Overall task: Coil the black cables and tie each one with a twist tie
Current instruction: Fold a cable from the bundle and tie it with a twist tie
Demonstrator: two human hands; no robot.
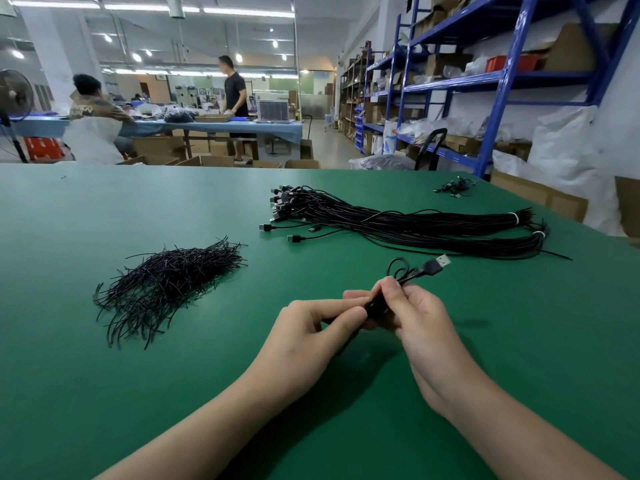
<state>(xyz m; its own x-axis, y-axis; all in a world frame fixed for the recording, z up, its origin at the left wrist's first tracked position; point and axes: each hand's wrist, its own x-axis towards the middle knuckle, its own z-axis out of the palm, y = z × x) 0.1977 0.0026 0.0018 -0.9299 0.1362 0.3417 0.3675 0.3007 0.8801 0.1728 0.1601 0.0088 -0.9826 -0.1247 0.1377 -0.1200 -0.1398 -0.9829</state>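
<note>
While the coil sits in my grip: small coiled black cable with silver USB plug (403, 277), held just above the green counter (104, 393).
Left grip (311, 327): pinched on the coil's near end.
Right grip (412, 313): clamped round its middle.
Tie: on or not, I cannot tell.
Method: I should keep loops squeezed flat, wrap at the waist, twist snug.
Supply: heap of thin black twist ties (166, 282) at left; bundle of long black cables (415, 223) beyond.

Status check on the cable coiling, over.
Left grip and right grip pinch one coiled cable, USB plug up. Twist ties piled left, uncoiled bundle behind. Nothing in the way.
</note>
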